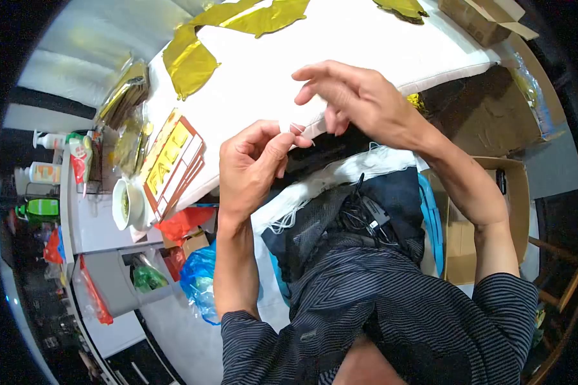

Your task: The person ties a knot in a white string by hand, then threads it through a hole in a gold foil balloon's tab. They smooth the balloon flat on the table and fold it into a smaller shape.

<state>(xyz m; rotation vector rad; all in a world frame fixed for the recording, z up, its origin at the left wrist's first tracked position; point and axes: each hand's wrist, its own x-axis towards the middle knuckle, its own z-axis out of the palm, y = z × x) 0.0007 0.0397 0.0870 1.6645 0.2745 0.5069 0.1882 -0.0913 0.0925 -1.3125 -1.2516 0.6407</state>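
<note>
My left hand [253,163] is closed in a pinch at the near edge of the white-covered table. Between its thumb and forefinger is a thin white string [297,128], with a short end showing past the fingertips. Just above and to the right, my right hand [363,99] is raised with its fingers apart and loosely bent, and I see nothing held in it. Across my lap, below both hands, lies a bundle of white strings [327,183], with some loose loops hanging at its left end.
Shiny gold foil pieces [192,63] lie on the white tabletop [257,77]. At the left edge are a stack of cards lettered "FALL" [168,160] and a white bowl [119,204]. A cardboard box [519,221] stands to my right. A black cable with an adapter [372,218] rests on my lap.
</note>
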